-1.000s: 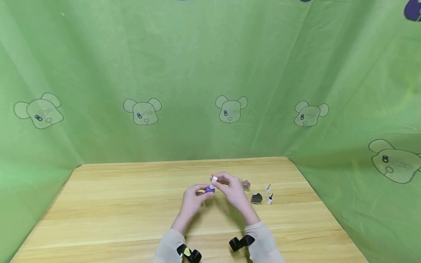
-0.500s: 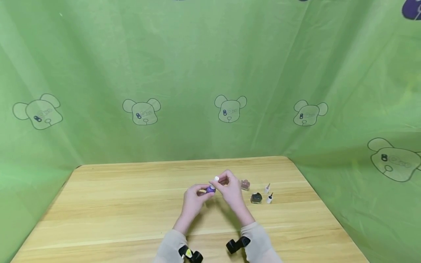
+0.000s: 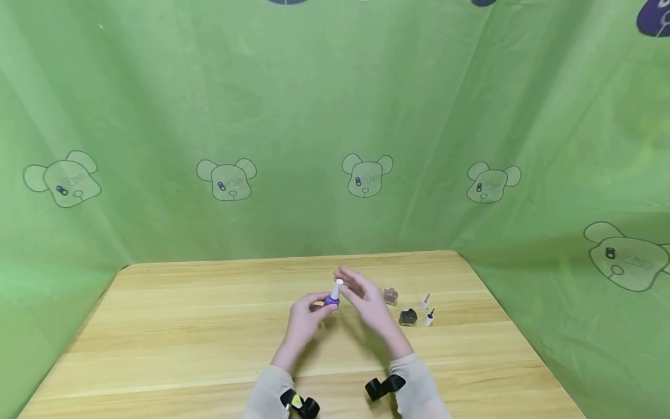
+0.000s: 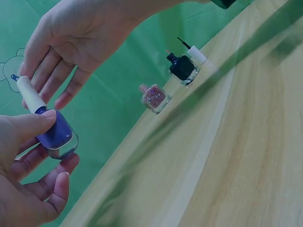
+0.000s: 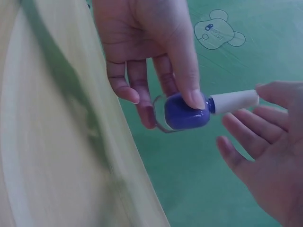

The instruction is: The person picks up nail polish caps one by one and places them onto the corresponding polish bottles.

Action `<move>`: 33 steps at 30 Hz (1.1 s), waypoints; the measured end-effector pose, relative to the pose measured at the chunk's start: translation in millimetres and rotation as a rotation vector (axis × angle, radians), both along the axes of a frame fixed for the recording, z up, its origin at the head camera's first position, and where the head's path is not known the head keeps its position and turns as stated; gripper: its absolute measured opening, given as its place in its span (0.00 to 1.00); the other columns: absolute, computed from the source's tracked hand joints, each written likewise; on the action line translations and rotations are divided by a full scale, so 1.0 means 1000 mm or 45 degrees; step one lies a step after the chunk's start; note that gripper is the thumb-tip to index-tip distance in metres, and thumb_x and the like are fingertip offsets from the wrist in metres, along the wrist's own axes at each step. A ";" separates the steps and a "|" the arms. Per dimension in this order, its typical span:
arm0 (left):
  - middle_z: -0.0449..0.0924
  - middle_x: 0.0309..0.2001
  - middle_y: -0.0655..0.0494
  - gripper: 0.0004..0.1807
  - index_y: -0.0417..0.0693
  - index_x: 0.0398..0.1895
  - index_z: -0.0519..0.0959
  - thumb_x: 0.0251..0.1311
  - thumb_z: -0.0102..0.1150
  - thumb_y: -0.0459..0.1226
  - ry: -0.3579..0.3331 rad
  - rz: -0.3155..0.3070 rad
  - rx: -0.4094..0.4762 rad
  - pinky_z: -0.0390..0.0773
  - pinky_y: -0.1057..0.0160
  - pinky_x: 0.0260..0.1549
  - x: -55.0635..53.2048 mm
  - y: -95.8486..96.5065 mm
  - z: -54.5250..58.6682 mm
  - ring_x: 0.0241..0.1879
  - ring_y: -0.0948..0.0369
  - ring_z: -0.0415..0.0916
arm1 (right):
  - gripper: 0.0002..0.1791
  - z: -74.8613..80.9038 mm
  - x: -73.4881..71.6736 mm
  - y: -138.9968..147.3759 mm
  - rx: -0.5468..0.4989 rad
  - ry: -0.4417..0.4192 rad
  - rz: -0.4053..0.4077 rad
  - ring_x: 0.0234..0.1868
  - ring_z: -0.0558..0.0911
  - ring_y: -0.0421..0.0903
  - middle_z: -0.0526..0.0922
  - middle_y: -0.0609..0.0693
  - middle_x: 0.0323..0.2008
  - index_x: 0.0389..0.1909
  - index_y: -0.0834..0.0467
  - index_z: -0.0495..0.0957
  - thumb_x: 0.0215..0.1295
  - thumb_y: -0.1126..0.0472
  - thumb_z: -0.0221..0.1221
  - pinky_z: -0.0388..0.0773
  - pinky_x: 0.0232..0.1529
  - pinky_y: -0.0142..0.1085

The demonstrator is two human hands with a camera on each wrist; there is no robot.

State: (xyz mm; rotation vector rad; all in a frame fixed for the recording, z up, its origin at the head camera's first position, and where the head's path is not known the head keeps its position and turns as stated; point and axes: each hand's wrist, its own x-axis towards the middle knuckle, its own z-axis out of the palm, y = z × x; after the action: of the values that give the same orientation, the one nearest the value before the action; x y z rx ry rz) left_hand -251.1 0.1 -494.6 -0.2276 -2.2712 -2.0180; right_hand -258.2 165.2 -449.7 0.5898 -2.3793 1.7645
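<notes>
A nail polish bottle [image 5: 184, 113] with purple polish and a long white cap [image 5: 234, 101] is held above the table. My left hand [image 3: 306, 317] grips its glass body, thumb on the near side and fingers behind. The cap sits on the neck, pointing up and slightly right in the head view. Beside that cap, my right hand [image 3: 373, 299] has its fingers extended and spread, a fingertip right at the cap's end in the right wrist view. Right of the hands, an uncapped pink glitter bottle [image 4: 155, 97] and an uncapped black bottle [image 4: 183, 68] stand on the table.
Two white brush caps [image 3: 425, 302] stand brush-up at the right of the bottles. The wooden table [image 3: 183, 326] ends at a green curtain [image 3: 293, 116] printed with bear heads. Black cameras are strapped to both sleeves.
The right hand has gone from pinching the white cap to spreading its fingers beside it. The purple bottle shifted slightly right, then back left, staying in the left hand.
</notes>
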 end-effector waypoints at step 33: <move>0.84 0.46 0.41 0.16 0.39 0.42 0.84 0.51 0.72 0.37 0.037 -0.029 -0.055 0.82 0.71 0.31 -0.001 -0.004 -0.001 0.36 0.55 0.84 | 0.13 -0.011 -0.001 -0.010 -0.063 -0.065 -0.243 0.33 0.79 0.39 0.82 0.53 0.33 0.36 0.61 0.75 0.55 0.63 0.69 0.80 0.38 0.27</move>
State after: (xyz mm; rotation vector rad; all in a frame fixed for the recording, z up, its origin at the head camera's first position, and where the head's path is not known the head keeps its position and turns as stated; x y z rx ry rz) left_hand -251.7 -3.5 -495.3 -0.2855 -2.3067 -1.9641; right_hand -259.4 154.9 -460.7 0.3027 -2.3288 1.7689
